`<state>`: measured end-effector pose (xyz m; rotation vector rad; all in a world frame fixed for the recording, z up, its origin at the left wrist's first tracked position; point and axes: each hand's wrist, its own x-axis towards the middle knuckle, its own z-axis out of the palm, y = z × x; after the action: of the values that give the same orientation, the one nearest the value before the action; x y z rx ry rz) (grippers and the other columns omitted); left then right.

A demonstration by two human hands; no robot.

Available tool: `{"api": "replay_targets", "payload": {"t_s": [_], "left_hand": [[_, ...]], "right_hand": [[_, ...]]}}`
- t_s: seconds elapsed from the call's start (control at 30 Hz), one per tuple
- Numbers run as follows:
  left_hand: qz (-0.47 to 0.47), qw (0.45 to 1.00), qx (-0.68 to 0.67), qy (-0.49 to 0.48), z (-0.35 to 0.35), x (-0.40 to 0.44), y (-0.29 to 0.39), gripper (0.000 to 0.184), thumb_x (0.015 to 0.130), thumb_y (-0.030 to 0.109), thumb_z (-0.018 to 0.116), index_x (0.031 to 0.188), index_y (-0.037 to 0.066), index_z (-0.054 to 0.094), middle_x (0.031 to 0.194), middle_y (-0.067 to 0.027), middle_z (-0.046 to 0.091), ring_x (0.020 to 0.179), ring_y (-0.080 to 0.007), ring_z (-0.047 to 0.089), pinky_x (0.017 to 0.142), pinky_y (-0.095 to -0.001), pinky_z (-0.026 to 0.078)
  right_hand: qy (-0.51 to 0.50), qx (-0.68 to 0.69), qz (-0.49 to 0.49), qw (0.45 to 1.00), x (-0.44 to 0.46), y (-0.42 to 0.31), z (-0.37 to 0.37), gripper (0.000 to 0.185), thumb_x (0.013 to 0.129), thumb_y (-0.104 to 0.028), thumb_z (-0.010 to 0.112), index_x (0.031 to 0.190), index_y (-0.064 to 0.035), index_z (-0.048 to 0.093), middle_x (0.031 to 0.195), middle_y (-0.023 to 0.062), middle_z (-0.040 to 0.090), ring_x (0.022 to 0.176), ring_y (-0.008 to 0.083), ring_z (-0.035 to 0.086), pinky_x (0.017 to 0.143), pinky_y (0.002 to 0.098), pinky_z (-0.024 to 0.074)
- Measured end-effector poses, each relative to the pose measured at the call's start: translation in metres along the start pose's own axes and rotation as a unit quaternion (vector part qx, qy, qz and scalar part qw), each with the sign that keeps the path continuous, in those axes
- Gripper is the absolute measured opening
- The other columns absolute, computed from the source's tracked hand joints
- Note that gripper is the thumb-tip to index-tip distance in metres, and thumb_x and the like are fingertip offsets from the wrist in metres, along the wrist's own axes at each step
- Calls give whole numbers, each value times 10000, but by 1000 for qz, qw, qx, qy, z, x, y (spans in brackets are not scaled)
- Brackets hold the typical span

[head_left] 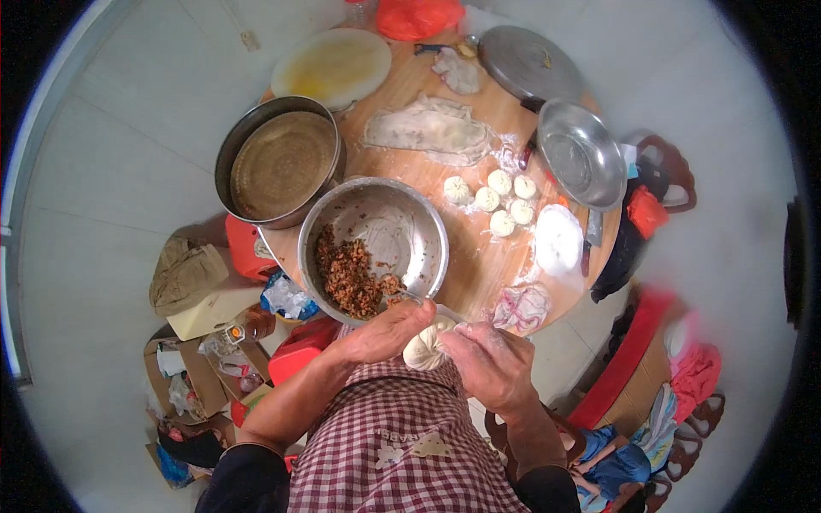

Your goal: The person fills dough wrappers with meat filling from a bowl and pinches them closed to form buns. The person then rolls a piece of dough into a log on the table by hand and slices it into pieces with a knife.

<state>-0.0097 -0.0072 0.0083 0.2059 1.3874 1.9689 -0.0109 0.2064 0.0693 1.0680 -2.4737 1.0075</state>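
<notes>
Just on the near side of the filling bowl [395,229], a pleated bun [423,347] sits between two hands: the right hand [493,363] pinches it with curled fingers, while the left hand [389,332] cups its other side, its underside hidden, so I cannot tell whether it grips. Crowding the bowl's far left is a deep round pan [286,162], with a pale board [338,67] behind. Beyond the bowl lies a sheet of dough [428,130]; to its right, shaped buns [500,201] cluster between it and a metal basin [583,156]. Nearer, right of the bowl, is a crumpled cloth [522,306]
</notes>
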Motion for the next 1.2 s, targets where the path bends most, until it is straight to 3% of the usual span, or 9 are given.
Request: {"api": "replay_targets", "payload": {"t_s": [0.3,0.4,0.5,0.57,0.67,0.8,1.0,1.1,1.2], "left_hand": [[-59,997,50,-20,5,3,0,671,1074,562,290,1230,-13,599,1105,-60,628,1000,-127,565,879,-310,501],[-9,999,39,10,8,-1,-9,675,1081,565,287,1251,-20,579,1148,-96,617,1065,-148,551,924,-307,471],[-5,999,-44,-3,4,-5,-22,680,1070,574,327,1384,-12,472,1269,-105,560,1155,-159,514,993,-318,438],[130,990,-32,-47,10,-9,-6,664,1067,536,389,1443,-11,413,1293,-100,547,1184,-161,503,1017,-329,426],[114,993,-8,13,17,-9,-10,607,1074,470,423,1452,-4,414,1286,-92,555,1187,-167,508,1027,-334,424],[108,994,-22,20,17,-10,-11,551,1077,423,437,1432,2,436,1291,-87,558,1193,-169,507,1027,-330,427],[103,995,2,19,17,-11,-2,488,1101,388,378,1365,-4,499,1215,-92,594,1131,-160,536,1003,-326,442],[76,994,77,4,9,-5,-17,531,1108,411,327,1340,-25,521,1207,-98,602,1123,-172,552,1008,-330,448],[52,998,-29,31,10,-6,-31,599,1109,448,270,1300,-47,546,1212,-111,605,1122,-188,566,1011,-339,457]], "right_hand": [[-38,-28,2,999,-3,-5,-4,160,786,-50,741,940,-41,700,906,74,642,774,227,716,650,332,597],[-32,-34,12,999,-2,-6,-5,154,781,-44,744,927,-43,696,902,80,636,759,236,711,639,342,594],[-15,-18,46,999,-3,-6,-6,161,778,-24,741,933,-37,695,901,81,638,754,242,707,635,349,586],[5,-2,70,998,-3,-6,-5,185,765,4,738,941,-33,695,912,76,637,746,240,703,636,347,580],[-7,17,71,997,-3,-5,-6,201,758,15,742,947,-36,699,927,71,637,738,235,702,636,342,576],[-19,17,73,997,0,-7,-10,207,758,18,743,952,-40,702,940,71,635,752,232,704,639,342,582],[-58,-21,37,997,2,-10,-17,191,777,2,735,961,-33,700,944,69,632,813,230,713,646,342,597],[-66,-21,4,998,2,-8,-20,194,775,-18,728,967,-27,699,954,69,637,826,227,717,653,345,600],[-64,-26,-25,997,1,-5,-21,225,767,-37,719,991,-24,703,975,71,646,835,228,719,662,352,602]]}}
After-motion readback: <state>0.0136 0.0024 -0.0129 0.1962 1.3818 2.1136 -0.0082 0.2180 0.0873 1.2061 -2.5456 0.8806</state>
